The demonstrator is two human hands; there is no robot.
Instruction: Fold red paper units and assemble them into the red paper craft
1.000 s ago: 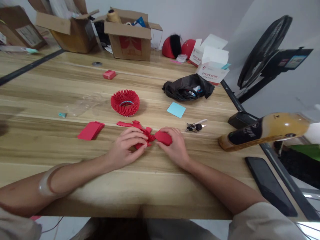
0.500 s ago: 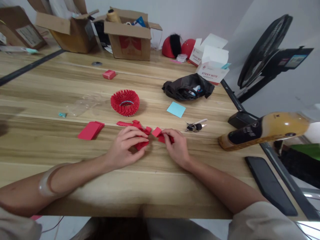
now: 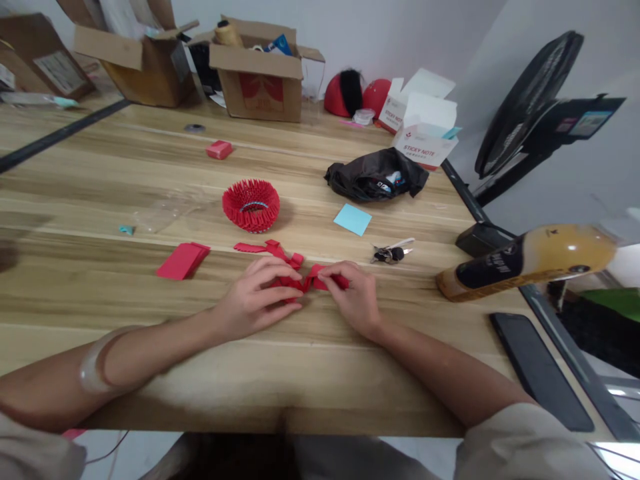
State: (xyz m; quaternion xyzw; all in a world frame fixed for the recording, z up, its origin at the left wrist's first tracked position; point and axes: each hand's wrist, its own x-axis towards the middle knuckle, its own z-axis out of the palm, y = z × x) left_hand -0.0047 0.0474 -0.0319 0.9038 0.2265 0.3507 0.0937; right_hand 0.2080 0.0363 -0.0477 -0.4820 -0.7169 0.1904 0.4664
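Note:
My left hand [image 3: 257, 295] is curled over several small folded red paper pieces, its fingertips on a red paper piece [image 3: 307, 283]. My right hand [image 3: 356, 293] pinches a red paper strip [image 3: 317, 272] between thumb and finger, and more red paper shows under its fingers. The two hands almost meet, with red paper in the gap; which folds touch is hard to see. Just beyond my left hand lie loose folded red pieces [image 3: 275, 249]. A round red bowl of interlocked folded paper [image 3: 251, 205] stands behind them. Left of my hand is a stack of red paper slips [image 3: 183, 261].
On the right are a blue sticky note [image 3: 353, 219], keys [image 3: 390, 253], a drink bottle [image 3: 523, 262] and a phone [image 3: 540, 370]. Farther back are a black bag [image 3: 377, 175], a red packet [image 3: 219, 149], a cardboard box [image 3: 263, 87] and a fan [image 3: 530, 103].
My left fingertips have shifted slightly right, toward my right hand. The red paper in my right hand has turned and come against the left fingertips, closing the gap between them.

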